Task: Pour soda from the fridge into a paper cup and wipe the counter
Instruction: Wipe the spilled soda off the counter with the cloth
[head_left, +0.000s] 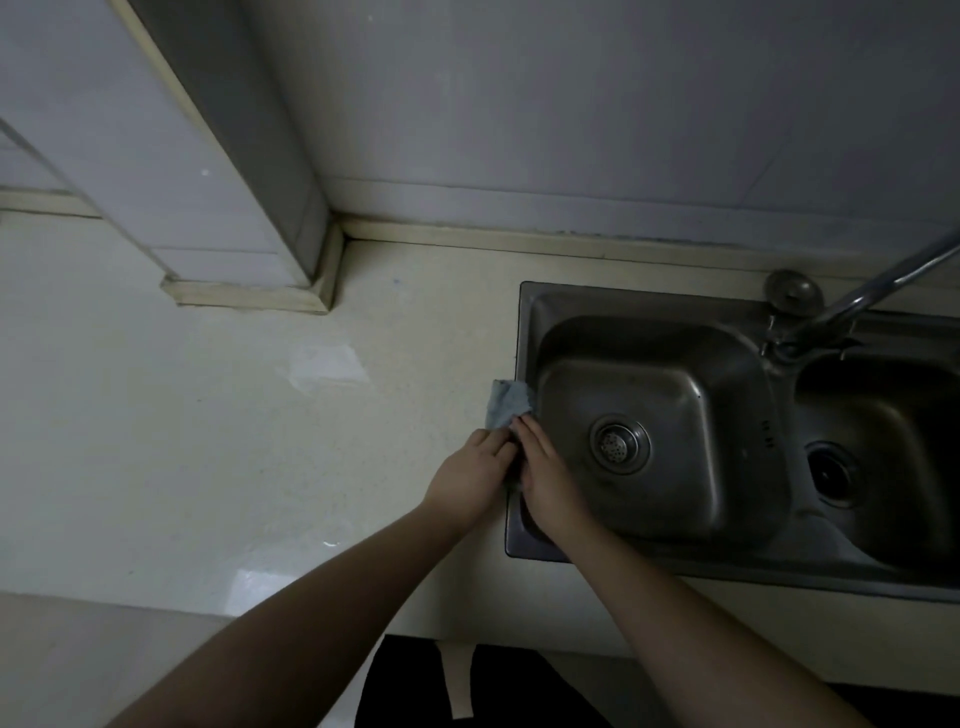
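Observation:
A small blue-grey cloth (506, 402) lies over the left rim of the steel sink (524, 332), at the edge of the pale counter (234, 415). My left hand (470, 475) and my right hand (545, 475) meet side by side on the near end of the cloth, fingers closed around it. Most of the cloth sticks out beyond my fingertips. No soda bottle or paper cup is in view.
The sink has two basins, each with a drain (618, 441), and a metal faucet (857, 301) reaches in from the upper right. A tiled pillar (208, 182) juts onto the counter at the back left. The counter's front edge runs near my forearms.

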